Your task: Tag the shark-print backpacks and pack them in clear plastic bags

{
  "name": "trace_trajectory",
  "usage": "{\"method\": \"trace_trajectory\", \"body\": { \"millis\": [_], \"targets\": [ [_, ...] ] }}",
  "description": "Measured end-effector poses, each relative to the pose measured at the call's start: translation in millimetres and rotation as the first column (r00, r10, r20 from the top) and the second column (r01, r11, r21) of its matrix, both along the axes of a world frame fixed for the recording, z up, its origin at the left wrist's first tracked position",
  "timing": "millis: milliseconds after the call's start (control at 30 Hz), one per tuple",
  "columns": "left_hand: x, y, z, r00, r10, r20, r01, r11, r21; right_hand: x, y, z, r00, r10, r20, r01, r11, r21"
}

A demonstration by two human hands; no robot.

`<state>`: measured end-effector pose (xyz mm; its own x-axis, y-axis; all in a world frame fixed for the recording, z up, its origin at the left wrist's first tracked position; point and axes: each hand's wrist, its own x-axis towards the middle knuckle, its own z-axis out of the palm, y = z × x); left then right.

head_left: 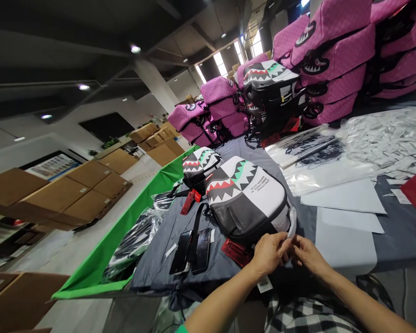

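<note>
Two black phones (190, 252) are being left on the grey cloth (152, 273) at left, while the left hand (268, 253) and right hand (307, 255) are being kept close together, and a thin plastic edge (291, 223) at the near right of the shark-print backpack (246, 199) is being pinched gently by their fingertips (284, 243).

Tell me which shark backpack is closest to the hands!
The big black-and-white shark backpack lying on the gray cloth, right by the left hand and right hand. The smaller shark backpack sits behind it, farther away.
</note>
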<state>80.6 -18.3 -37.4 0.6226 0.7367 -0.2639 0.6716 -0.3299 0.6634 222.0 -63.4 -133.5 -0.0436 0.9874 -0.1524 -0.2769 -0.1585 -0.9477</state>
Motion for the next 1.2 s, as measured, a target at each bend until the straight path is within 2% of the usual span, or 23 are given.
{"method": "trace_trajectory", "body": {
  "millis": [133, 267, 333, 400, 467, 600, 700, 767, 800, 900, 1000, 1033, 1067, 1100, 1133, 1167, 1200],
  "targets": [
    [-0.6, -1.6, 3.5, 0.999, 0.014, 0.031, -0.013, 1.000, -0.029, -3.4, 11.7, -2.7, 0.999, -0.039, -0.023, 0.038, 0.998, -0.055],
    [1.5, -4.0, 4.8, 0.999, 0.024, -0.030, -0.022, 0.998, 0.056, -9.3, -6.2, -2.2, 0.990, -0.124, -0.071, 0.114, 0.986, -0.122],
    [1.8, -4.3, 3.4, 0.999, 0.020, -0.050, -0.015, 0.994, 0.105, -10.0, -18.3, 2.2, 0.964, -0.121, -0.235, 0.086, 0.984, -0.155],
    [0.4, -3.6, 1.1, 0.999, 0.015, -0.042, -0.009, 0.992, 0.123, -8.6, -25.3, 7.0, 0.858, -0.076, -0.509, -0.010, 0.986, -0.165],
    [-3.0, -2.1, -1.2, 0.999, 0.034, -0.005, -0.033, 0.994, 0.106, -6.0, -25.3, 9.6, 0.719, -0.022, -0.695, -0.104, 0.985, -0.139],
    [-10.0, 0.1, -4.5, 0.991, 0.077, 0.111, -0.085, 0.994, 0.068, -0.3, -14.3, 4.5, 0.584, 0.080, -0.808, -0.182, 0.983, -0.034],
    [-9.8, -2.2, -10.0, 1.000, -0.004, 0.027, -0.001, 0.979, 0.204, 5.8, -10.5, -0.4, 0.504, 0.100, -0.858, -0.186, 0.983, 0.005],
    [-8.7, -5.3, -17.5, 0.989, -0.117, -0.089, 0.141, 0.918, 0.371, 12.3, -12.5, 0.4, 0.539, 0.036, -0.841, -0.143, 0.989, -0.049],
    [-8.8, -6.9, -22.6, 0.974, -0.180, -0.138, 0.224, 0.857, 0.464, 16.1, -14.4, 2.4, 0.568, -0.012, -0.823, -0.110, 0.990, -0.090],
    [-15.4, -10.8, -42.2, 0.921, -0.301, -0.246, 0.382, 0.589, 0.712, 28.7, -20.3, 14.5, 0.682, -0.155, -0.715, -0.005, 0.976, -0.217],
    [-32.7, -15.3, -63.1, 0.884, -0.257, -0.391, 0.456, 0.290, 0.841, 43.3, -20.5, 31.0, 0.766, -0.269, -0.584, 0.124, 0.953, -0.276],
    [-40.5, -18.3, -68.1, 0.871, -0.227, -0.435, 0.480, 0.212, 0.851, 49.0, -18.1, 35.9, 0.779, -0.304, -0.548, 0.166, 0.944, -0.287],
    [-48.8, -22.3, -71.2, 0.857, -0.209, -0.471, 0.506, 0.165, 0.847, 55.3, -14.1, 39.6, 0.790, -0.340, -0.509, 0.211, 0.932, -0.295],
    [-57.1, -27.0, -71.8, 0.840, -0.217, -0.497, 0.532, 0.151, 0.833, 61.8, -8.4, 41.9, 0.806, -0.376, -0.457, 0.260, 0.919, -0.297],
    [-64.9, -31.7, -69.3, 0.825, -0.256, -0.504, 0.552, 0.169, 0.817, 68.2, -1.0, 42.4, 0.827, -0.411, -0.384, 0.318, 0.905, -0.284],
    [-71.5, -35.5, -63.6, 0.815, -0.313, -0.488, 0.562, 0.216, 0.799, 74.2, 7.9, 41.2, 0.848, -0.447, -0.286, 0.386, 0.889, -0.246],
    [-76.6, -37.2, -55.0, 0.819, -0.362, -0.445, 0.553, 0.291, 0.781, 79.0, 18.0, 38.3, 0.861, -0.477, -0.179, 0.445, 0.875, -0.190]
  ]
}}
